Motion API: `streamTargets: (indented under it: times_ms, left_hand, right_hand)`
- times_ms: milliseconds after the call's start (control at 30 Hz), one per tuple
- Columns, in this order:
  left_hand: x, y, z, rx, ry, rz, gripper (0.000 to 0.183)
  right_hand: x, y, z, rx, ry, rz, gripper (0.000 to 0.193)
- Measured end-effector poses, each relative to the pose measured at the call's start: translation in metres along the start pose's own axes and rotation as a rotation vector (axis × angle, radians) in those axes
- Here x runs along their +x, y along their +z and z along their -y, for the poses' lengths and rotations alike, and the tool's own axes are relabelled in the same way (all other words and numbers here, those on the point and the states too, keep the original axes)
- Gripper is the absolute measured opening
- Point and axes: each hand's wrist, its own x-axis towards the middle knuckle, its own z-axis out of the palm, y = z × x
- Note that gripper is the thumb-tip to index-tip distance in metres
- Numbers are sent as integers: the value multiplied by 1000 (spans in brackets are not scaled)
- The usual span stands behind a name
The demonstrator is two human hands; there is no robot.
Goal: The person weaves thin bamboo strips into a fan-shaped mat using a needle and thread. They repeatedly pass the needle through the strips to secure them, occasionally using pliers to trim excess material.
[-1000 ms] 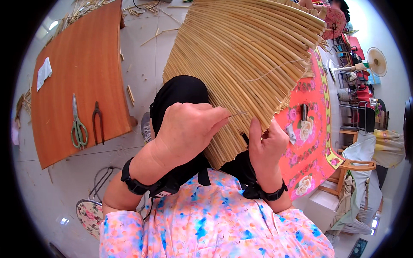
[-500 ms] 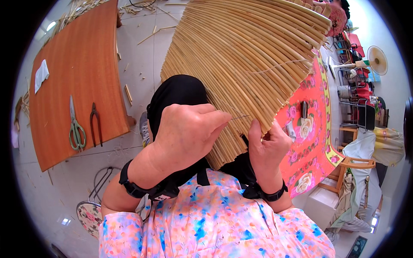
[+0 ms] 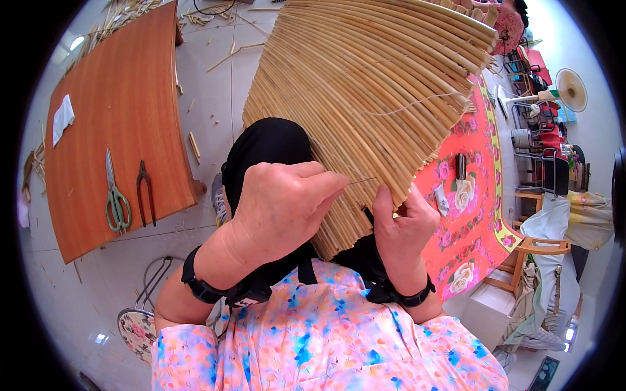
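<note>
Seen from above, a person in a pastel floral top works on a large mat of straw-coloured stalks (image 3: 365,85), which spreads from the lap up and away to the top of the view. The left hand (image 3: 287,205) pinches a thin needle (image 3: 363,180) between thumb and fingertips, its point aimed rightward over the stalks; whether the tip touches them is too fine to tell. Just beside it, the right hand (image 3: 405,221) grips the mat's near right edge, thumb on top and fingers curled around the side, partly hidden. A loose pale thread (image 3: 417,104) curves across the mat farther up.

The mat rests against the person's black-clothed left knee (image 3: 270,143). Well to the left stands a reddish-brown worktop (image 3: 124,85) bearing green-handled scissors (image 3: 113,190), dark pliers (image 3: 143,174) lying near them, and a crumpled white paper (image 3: 63,119). To the right, partly under the mat, lies a bright pink floral cloth (image 3: 479,221) with a small dark object (image 3: 462,167) on it. Farther right is a pale fan (image 3: 572,91).
</note>
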Motion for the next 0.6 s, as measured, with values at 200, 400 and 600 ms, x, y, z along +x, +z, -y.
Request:
streamTargets:
  times_ms: [200,400,600]
  left_hand:
    - [0,-1,0,0,-3,-6,10]
    - [2,-3,-2,54,28,7,9]
    - [4,-8,0,74,49,44,10]
  right_hand:
    - [-1,2,0,27,7,1,13]
    - [-2,2,-2,28,16,-5,13]
    - [-4,4,-3,-5,-52,-14,12]
